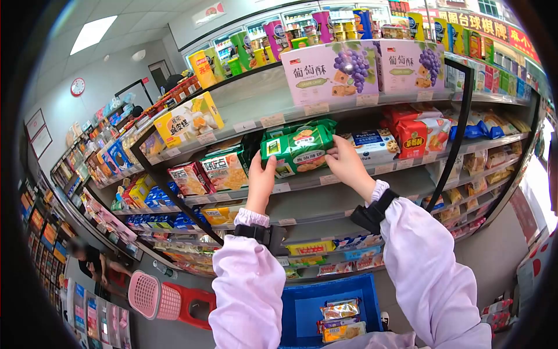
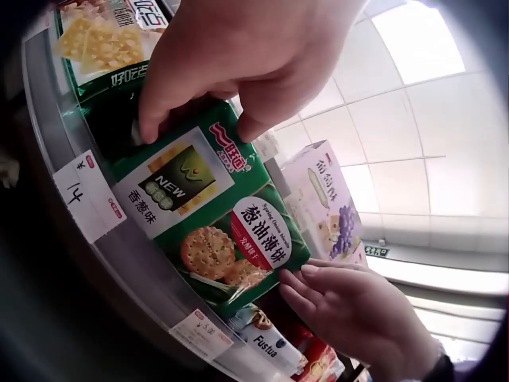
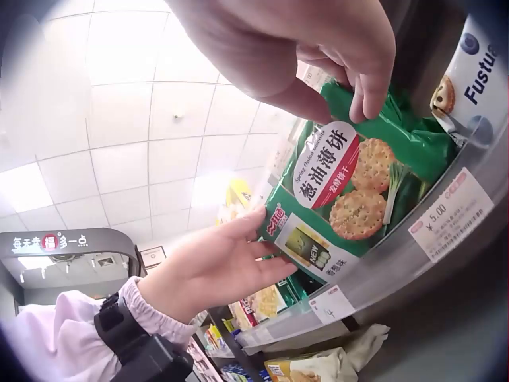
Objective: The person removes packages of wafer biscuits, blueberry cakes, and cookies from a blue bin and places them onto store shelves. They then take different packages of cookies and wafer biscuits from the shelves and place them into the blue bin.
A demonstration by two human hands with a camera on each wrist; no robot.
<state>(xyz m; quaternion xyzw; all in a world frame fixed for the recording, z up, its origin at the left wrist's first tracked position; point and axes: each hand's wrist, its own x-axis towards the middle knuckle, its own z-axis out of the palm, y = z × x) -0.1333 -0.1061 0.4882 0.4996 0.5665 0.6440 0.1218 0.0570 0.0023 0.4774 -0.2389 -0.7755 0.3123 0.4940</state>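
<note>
A green packet of spring onion biscuits [image 1: 297,150] is at the front of the middle shelf, its printed face toward me. My left hand [image 1: 261,181] holds its left end, thumb on the front. At the other end my right hand [image 1: 350,167] pinches the packet near its upper corner, as the right wrist view shows of the biscuit packet [image 3: 350,183]. Another green packet [image 1: 325,123] shows just behind it. Boxed biscuits [image 1: 224,170] stand to the left, and a white and blue cookie box [image 1: 372,145] to the right.
Purple grape pastry boxes [image 1: 331,72] stand on the shelf above. Price tags line the shelf edge [image 1: 328,179]. Below me a blue basket [image 1: 293,308] holds several snack packets [image 1: 341,311]. A pink basket [image 1: 154,295] on a red stool [image 1: 195,302] and a seated person [image 1: 93,262] are at lower left.
</note>
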